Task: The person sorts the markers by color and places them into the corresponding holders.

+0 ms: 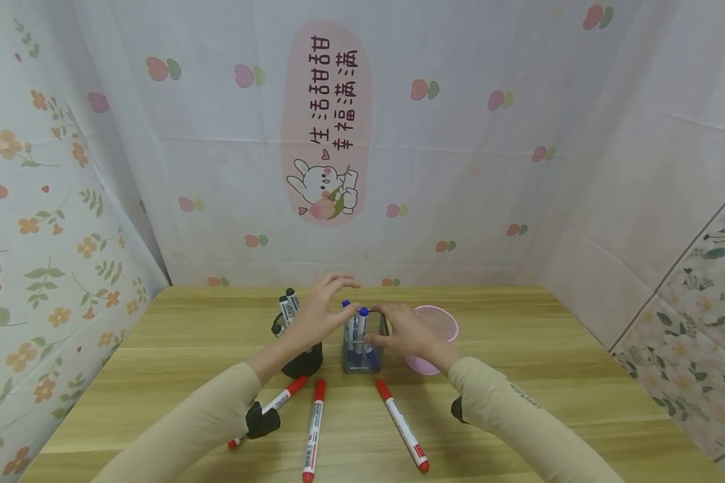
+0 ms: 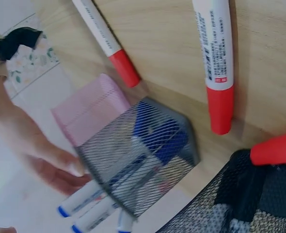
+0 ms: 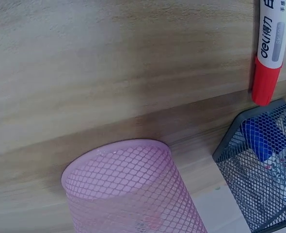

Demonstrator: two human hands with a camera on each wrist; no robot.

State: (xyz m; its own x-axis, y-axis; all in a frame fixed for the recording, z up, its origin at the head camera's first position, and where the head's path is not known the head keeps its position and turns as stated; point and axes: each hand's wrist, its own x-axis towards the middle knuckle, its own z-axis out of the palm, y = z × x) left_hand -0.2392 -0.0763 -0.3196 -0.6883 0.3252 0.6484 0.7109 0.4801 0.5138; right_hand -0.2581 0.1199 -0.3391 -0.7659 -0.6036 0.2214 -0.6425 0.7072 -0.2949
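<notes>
A grey mesh pen holder (image 1: 362,362) stands upright at the middle of the table, with several blue-capped markers (image 1: 362,323) in it. My right hand (image 1: 407,330) grips its right side near the rim, thumb at the front and fingers towards the back. Up and to the left of the holder, my left hand (image 1: 317,312) is raised with curved, spread fingers and holds nothing. In the left wrist view, fingers (image 2: 60,162) of the right hand meet the rim of the mesh holder (image 2: 148,160). The right wrist view shows this holder (image 3: 259,170) but no fingers.
A black round mesh holder (image 1: 302,363) with black-capped markers stands left, partly behind the left forearm. A pink mesh holder (image 1: 423,365) is just right of the grey one. Three red-capped markers lie in front: left (image 1: 278,401), middle (image 1: 314,429) and right (image 1: 401,424).
</notes>
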